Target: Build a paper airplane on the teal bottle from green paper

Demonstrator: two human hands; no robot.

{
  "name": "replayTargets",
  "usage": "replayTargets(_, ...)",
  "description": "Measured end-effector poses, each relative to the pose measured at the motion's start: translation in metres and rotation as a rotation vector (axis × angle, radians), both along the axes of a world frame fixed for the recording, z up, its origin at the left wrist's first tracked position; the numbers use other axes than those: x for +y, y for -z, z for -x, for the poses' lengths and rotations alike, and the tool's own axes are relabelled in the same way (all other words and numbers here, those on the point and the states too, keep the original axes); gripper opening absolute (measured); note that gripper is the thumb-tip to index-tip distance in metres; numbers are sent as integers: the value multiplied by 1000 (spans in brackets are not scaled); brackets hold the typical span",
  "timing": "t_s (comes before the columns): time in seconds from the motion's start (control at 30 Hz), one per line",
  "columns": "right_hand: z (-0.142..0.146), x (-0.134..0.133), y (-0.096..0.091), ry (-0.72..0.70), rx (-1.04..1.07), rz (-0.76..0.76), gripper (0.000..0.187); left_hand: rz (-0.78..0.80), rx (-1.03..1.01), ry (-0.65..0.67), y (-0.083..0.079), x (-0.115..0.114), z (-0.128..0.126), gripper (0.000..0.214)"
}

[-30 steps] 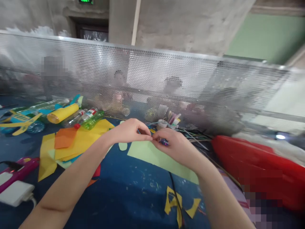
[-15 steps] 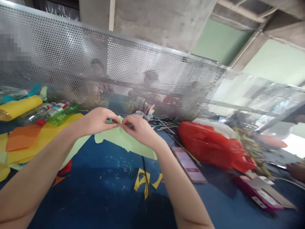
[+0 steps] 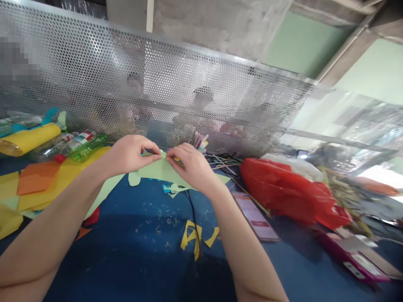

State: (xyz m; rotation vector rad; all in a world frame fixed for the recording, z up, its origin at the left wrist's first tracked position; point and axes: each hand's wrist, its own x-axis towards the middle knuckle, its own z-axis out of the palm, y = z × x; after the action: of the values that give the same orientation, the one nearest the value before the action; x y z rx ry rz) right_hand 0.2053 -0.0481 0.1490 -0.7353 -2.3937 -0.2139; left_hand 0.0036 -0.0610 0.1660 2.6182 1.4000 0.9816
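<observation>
Both my hands meet over the middle of the blue table (image 3: 145,235). My left hand (image 3: 130,153) pinches the top edge of a light green paper sheet (image 3: 159,171), fingers closed on it. My right hand (image 3: 192,165) pinches the same sheet from the right, and a small blue and yellow bit shows at its fingertips, too small to name. The sheet is lifted off the table between the two hands. Small green and blue paper scraps (image 3: 171,189) lie just under it.
Yellow and orange paper sheets (image 3: 37,180) and plastic bottles (image 3: 78,147) lie at the left. A red plastic bag (image 3: 283,193), a phone (image 3: 255,216) and a purple box (image 3: 359,260) sit at the right. A perforated metal screen (image 3: 176,84) stands behind, people beyond it. A black cable (image 3: 192,214) crosses yellow scraps.
The view swung right and up. My hands stayed together and lifted the green sheet off the table; small scraps now show beneath it.
</observation>
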Motion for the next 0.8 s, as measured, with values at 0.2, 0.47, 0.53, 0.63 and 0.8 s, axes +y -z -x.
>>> replayTargets(0.2,-6,-8,-11,22,24,11,18,42,-103,26,-6,-5,9,23)
replayTargets(0.47,-29,-3,-19,165,97,30,13,101,-233,-18,-13,2,37,23)
replayTargets(0.53,-37,0,-21,222,151,29,13,109,-314,-24,-14,5,43,26)
replayTargets(0.63,-39,1,-21,215,201,103,13,171,-392,69,-13,4,35,34)
replayTargets(0.8,-16,-7,-16,70,153,214,14,215,-358,186,-2,-5,0,38)
